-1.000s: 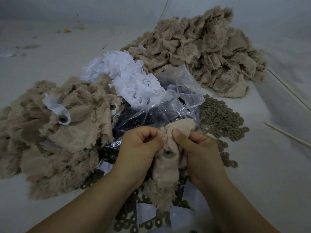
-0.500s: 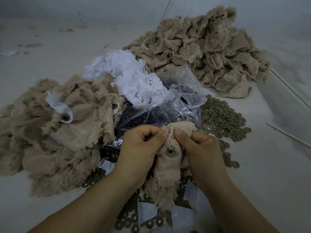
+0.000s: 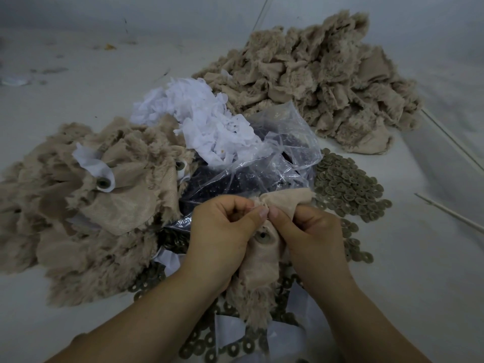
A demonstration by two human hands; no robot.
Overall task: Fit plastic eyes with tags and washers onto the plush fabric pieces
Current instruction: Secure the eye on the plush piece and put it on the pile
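Lower centre: your left hand and right hand both pinch the plush piece, seating its washer. Next, press evenly.

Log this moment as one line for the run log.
step: fitting eye | left hand: pinches plush piece | right hand: pinches plush piece | washer: on piece

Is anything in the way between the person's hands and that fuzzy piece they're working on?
Nothing visible: the left hand and right hand already pinch the plush piece directly, thumbs meeting just above the washer fitted on it. The clear plastic bag lies behind the hands, not between them.
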